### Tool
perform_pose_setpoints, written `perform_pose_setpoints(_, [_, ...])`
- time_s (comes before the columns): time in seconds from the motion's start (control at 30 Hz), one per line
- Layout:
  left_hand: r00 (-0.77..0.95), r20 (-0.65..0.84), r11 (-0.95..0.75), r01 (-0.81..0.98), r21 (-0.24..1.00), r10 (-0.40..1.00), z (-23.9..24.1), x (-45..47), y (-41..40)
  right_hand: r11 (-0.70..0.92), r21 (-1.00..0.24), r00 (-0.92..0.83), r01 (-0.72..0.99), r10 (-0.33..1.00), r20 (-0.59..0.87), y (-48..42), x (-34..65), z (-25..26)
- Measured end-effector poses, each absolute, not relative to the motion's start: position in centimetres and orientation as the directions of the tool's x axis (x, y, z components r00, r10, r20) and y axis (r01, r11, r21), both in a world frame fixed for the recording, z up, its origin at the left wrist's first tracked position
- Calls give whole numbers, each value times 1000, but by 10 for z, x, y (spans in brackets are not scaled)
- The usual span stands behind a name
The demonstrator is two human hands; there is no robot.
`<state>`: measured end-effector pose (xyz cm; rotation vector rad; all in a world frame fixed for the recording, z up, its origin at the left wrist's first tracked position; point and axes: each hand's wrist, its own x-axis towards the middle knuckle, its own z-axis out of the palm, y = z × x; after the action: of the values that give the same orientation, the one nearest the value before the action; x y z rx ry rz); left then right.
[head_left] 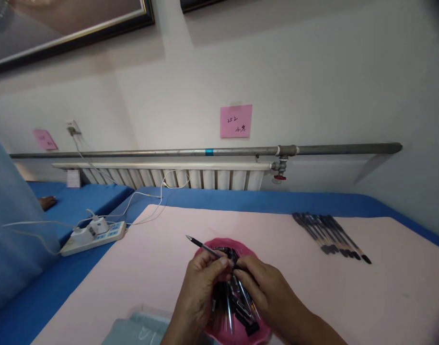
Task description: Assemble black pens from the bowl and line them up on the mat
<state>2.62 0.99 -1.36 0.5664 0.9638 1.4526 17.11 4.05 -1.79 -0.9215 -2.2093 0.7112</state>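
My left hand (200,282) grips a dark pen (202,246) whose tip points up and to the left. My right hand (260,285) pinches the pen's rear end, close against the left fingers. Both hands hover over a pink bowl (241,247) holding several loose pens and pen parts (237,304). The bowl rests on a pale pink mat (140,268) near its front edge.
A row of several assembled dark pens (329,236) lies on the mat at the right. A white power strip (93,236) with chargers and cables sits on the blue cover (262,201) at left. A radiator (190,176) and pipe run along the wall. Another person's hand (47,202) rests far left.
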Motion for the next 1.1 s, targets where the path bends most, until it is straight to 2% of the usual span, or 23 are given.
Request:
perform_pose_setpoints(0.07, [-134,-163,76,-494,866,978,-11,22,9,579,-716,-539,390,774,333,40,169,-18])
perform_pose_setpoints(0.17, [-137,-120,74,-299,951,983,-6,9,9,520,-781,-469,346,817,336,39,169,-9])
perform_pose_setpoints(0.27, [-308,-66,52,-55,997,949,-4,-8,10,434,-843,-371,319,875,310,36,176,7])
perform_pose_setpoints(0.37, [-378,10,94,254,963,926,-4,-19,11,341,-891,-296,299,921,253,26,194,15])
perform_pose_setpoints(0.43, [-351,38,137,460,877,935,-6,-22,11,252,-925,-220,283,956,194,17,210,9])
perform_pose_setpoints(0.5, [-337,60,189,657,730,940,-8,-22,11,137,-956,-108,258,988,112,7,226,-3])
perform_pose_setpoints(0.6, [-319,84,232,823,519,944,-10,-20,12,22,-986,-13,168,1000,21,-4,244,-23])
perform_pose_setpoints(0.7, [-288,89,221,869,443,953,-10,-17,12,-35,-991,-15,127,999,-37,-10,251,-31])
perform_pose_setpoints(0.83, [-255,81,213,913,347,963,-7,-11,7,-33,-990,-67,136,997,-42,-11,250,-29])
perform_pose_setpoints(1.0, [-296,51,291,953,88,954,-8,-1,2,4,-983,-118,182,993,-17,-12,250,-26])
perform_pose_setpoints(1.1, [-292,28,291,956,46,956,-15,3,4,14,-982,-122,188,993,-10,-13,249,-23])
